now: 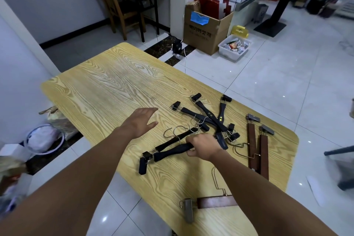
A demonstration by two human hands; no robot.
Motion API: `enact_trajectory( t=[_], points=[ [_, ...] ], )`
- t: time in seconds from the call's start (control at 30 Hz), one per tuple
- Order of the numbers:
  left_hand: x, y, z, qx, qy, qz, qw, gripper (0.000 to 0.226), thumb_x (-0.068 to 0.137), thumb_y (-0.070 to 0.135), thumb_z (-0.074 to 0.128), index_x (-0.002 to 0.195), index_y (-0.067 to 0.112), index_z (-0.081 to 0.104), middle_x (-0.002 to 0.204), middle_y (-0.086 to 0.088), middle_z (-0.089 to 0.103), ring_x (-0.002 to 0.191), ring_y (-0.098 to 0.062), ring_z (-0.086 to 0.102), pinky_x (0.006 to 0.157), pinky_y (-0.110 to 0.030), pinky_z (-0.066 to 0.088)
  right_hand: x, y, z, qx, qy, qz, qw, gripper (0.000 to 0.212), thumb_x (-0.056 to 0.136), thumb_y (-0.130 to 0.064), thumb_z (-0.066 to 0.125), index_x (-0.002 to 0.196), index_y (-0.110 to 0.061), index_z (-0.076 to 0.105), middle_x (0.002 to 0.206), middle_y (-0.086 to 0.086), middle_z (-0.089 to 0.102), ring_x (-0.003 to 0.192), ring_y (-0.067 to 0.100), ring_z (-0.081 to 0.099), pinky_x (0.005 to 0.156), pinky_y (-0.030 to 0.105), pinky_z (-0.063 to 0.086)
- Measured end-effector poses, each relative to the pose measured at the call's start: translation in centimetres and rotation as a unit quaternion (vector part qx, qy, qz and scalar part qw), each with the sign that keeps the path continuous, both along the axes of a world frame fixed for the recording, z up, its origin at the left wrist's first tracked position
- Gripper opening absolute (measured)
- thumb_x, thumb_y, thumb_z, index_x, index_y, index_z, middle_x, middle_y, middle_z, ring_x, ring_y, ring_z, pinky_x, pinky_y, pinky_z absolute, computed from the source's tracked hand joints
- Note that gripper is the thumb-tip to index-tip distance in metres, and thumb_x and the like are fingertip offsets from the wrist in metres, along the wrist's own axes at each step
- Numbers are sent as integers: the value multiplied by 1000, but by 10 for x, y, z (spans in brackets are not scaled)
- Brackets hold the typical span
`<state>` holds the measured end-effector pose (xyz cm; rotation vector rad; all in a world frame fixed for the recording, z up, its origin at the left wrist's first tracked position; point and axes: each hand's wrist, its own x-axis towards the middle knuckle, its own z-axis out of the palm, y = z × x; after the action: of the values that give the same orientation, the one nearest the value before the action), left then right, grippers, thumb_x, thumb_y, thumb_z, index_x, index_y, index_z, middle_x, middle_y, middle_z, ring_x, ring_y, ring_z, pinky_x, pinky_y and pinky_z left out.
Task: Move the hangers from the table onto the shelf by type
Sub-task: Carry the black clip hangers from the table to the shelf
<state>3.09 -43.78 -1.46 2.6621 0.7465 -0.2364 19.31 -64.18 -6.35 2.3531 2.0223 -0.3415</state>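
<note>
Fingers of your right hand (203, 146) were curled round the bar of a black hanger (172, 150) — your left hand (140, 122) was spread straight-fingered just beyond it, holding nothing.

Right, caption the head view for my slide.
Right hand grips a black clip hanger on the wooden table; left hand open alongside; brown hangers wait nearby.

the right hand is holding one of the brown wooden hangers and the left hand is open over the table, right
Not quite. The head view shows the right hand gripping a black hanger, not a brown one; the brown wooden hangers lie untouched on the table. The left hand is open over the table.
</note>
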Motion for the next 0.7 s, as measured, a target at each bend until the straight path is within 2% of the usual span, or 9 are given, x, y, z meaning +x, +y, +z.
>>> enact_trajectory(
  t=[0.13,0.3,0.4,0.57,0.7],
  points=[
    [-6,6,-4,7,6,2,1000,60,97,43,42,149,21,21,154,-2,29,143,-22,20,119,-36,17,0,6,3,0,-3,-10,1000,19,84,-35,55,89,-17,54,77,-2,55,75,23,59,60,28,32],
    [-11,8,-17,-11,34,19,999,59,97,42,43,148,20,24,154,-2,29,142,-25,23,117,-35,20,-2,12,-2,7,-9,-9,1000,19,84,-35,56,88,-18,52,85,2,65,80,24,61,62,27,31],
    [-13,-2,-35,-32,61,19,997,59,97,43,42,148,19,23,154,-3,29,142,-25,22,118,-36,20,-3,11,-9,11,-11,-4,1000,20,83,-35,57,90,-17,54,88,2,66,81,23,61,63,28,30],
    [-4,-18,-67,-61,82,24,994,60,97,42,42,149,18,23,155,-2,28,142,-23,20,118,-33,19,-1,13,-23,8,-4,-3,1000,23,84,-37,57,93,-17,55,92,2,65,84,23,61,66,30,37],
    [6,-23,-83,-65,98,24,993,61,98,42,41,150,17,21,155,-3,26,142,-23,21,118,-32,18,3,15,-30,9,9,5,1000,21,83,-36,57,93,-17,54,92,1,63,84,23,59,66,28,34]
  ],
)
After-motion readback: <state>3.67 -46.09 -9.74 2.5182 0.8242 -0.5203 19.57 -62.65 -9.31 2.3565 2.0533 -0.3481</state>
